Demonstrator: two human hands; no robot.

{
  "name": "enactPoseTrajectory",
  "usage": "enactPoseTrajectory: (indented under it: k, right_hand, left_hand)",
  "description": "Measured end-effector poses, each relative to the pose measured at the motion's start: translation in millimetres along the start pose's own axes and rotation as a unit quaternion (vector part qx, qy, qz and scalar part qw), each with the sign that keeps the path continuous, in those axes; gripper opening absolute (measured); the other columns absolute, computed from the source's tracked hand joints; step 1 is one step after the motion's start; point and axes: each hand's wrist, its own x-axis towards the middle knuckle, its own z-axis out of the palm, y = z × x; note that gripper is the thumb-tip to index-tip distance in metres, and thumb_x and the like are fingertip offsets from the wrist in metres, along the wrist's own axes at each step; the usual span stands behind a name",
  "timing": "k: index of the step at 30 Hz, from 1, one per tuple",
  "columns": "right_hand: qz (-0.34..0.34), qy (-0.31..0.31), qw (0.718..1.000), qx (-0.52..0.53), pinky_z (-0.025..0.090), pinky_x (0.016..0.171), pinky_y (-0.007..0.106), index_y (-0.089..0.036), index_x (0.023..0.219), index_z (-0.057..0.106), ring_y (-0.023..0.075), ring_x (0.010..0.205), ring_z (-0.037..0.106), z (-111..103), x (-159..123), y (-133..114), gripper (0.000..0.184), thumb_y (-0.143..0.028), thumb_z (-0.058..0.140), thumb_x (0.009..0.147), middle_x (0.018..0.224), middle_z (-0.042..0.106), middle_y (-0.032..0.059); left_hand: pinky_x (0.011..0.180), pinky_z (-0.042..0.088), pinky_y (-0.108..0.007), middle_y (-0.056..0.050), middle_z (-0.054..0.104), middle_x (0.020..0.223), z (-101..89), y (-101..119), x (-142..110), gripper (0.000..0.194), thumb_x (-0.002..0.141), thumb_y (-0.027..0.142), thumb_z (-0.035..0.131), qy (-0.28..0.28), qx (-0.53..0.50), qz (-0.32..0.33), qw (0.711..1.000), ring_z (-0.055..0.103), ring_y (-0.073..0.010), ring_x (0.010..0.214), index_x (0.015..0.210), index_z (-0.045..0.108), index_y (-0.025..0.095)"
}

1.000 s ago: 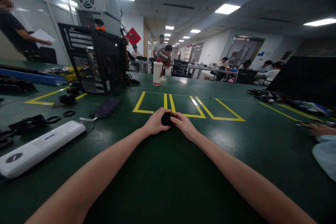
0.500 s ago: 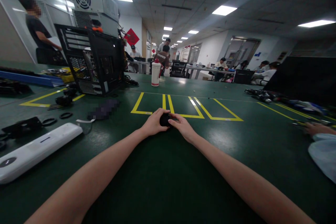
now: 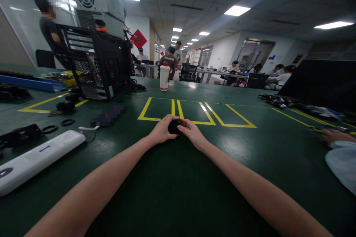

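A small, rounded black object (image 3: 174,127) is held between my two hands over the green table (image 3: 167,192); its kind is too dark to make out. My left hand (image 3: 163,129) curls round its left side, thumb below and fingers above. From the right, my right hand (image 3: 192,132) pinches against it with thumb and fingertips. Just beyond the hands, yellow tape outlines (image 3: 194,122) mark the table top.
At left lie a white elongated device (image 3: 41,161), black rings (image 3: 67,122) and a black computer case (image 3: 102,63) topped by a power supply (image 3: 97,0). A white bottle (image 3: 164,78) stands farther back. At right, a co-worker's hand (image 3: 335,136) rests near cables (image 3: 274,100).
My hands keep almost the same hold on the black object. The view has shifted slightly. In the background, the standing person at left has moved right, towards the computer case.
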Motion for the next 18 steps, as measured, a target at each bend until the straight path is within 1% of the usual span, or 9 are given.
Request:
enactPoseTrajectory:
  k: [2,4,6,10,12,15,18]
  right_hand:
    - [0.002,-0.016,1.0,0.018,0.037,0.088,0.036,-0.021,0.098,0.051,0.0166,0.097,0.051,0.1,-0.4,-0.2,0.034,-0.028,0.06,0.066,0.103,0.053,0.0032]
    - [-0.011,-0.039,0.998,0.039,0.039,0.087,0.035,-0.022,0.095,0.05,0.0162,0.096,0.052,0.7,-2.2,-1.9,0.034,-0.024,0.063,0.064,0.102,0.053,0.0021]
    - [-0.025,-0.048,0.998,0.045,0.04,0.086,0.034,-0.023,0.092,0.049,0.0157,0.096,0.052,1.6,-4.4,-4.2,0.032,-0.022,0.064,0.063,0.101,0.053,0.0009]
    - [-0.035,-0.013,0.999,0.018,0.04,0.085,0.032,-0.022,0.086,0.05,0.0141,0.09,0.052,3.1,-5.4,-6.7,0.023,-0.028,0.06,0.066,0.094,0.054,0.0003]
    - [-0.036,0.002,0.999,0.005,0.04,0.084,0.033,-0.021,0.085,0.051,0.0139,0.088,0.052,3.1,-4.1,-6.4,0.022,-0.029,0.06,0.067,0.092,0.054,0.0003]
    - [-0.02,0.008,1.0,0.0,0.039,0.085,0.034,-0.021,0.092,0.052,0.0147,0.091,0.051,2.2,-2.1,-5.6,0.027,-0.029,0.06,0.067,0.096,0.054,0.0016]
    - [0.001,-0.014,1.0,0.017,0.038,0.088,0.035,-0.021,0.098,0.051,0.016,0.095,0.051,1.1,-2.2,-5.7,0.033,-0.027,0.06,0.067,0.101,0.054,0.0034]
  left_hand:
    - [0.083,0.04,-0.037,-0.003,0.048,0.103,0.0,-0.5,-0.2,0.054,0.058,0.016,0.065,0.0,-0.001,0.002,1.0,0.049,-0.0212,0.097,0.106,0.041,0.022]
    - [0.083,0.041,-0.035,-0.003,0.048,0.102,0.2,-1.3,-0.3,0.054,0.058,0.016,0.064,0.001,-0.002,0.009,1.0,0.049,-0.0205,0.096,0.106,0.041,0.022]
    - [0.083,0.041,-0.035,-0.003,0.048,0.102,0.6,-1.8,-0.2,0.054,0.059,0.015,0.064,0.002,-0.001,0.012,1.0,0.049,-0.0199,0.096,0.107,0.041,0.022]
    - [0.084,0.04,-0.036,-0.003,0.048,0.102,1.8,-1.7,0.8,0.055,0.057,0.016,0.065,0.004,0.004,0.003,1.0,0.049,-0.0206,0.096,0.107,0.042,0.022]
    - [0.085,0.04,-0.036,-0.003,0.048,0.102,2.1,-1.5,1.2,0.055,0.057,0.017,0.066,0.005,0.005,0.001,1.0,0.049,-0.0208,0.096,0.106,0.042,0.022]
    - [0.084,0.04,-0.036,-0.002,0.048,0.102,1.5,-1.2,1.2,0.056,0.056,0.016,0.066,0.003,0.003,0.0,1.0,0.049,-0.021,0.097,0.106,0.041,0.022]
    - [0.084,0.04,-0.036,-0.003,0.048,0.102,0.0,-0.7,0.7,0.055,0.058,0.017,0.065,-0.001,0.002,0.006,1.0,0.049,-0.0208,0.097,0.107,0.041,0.022]
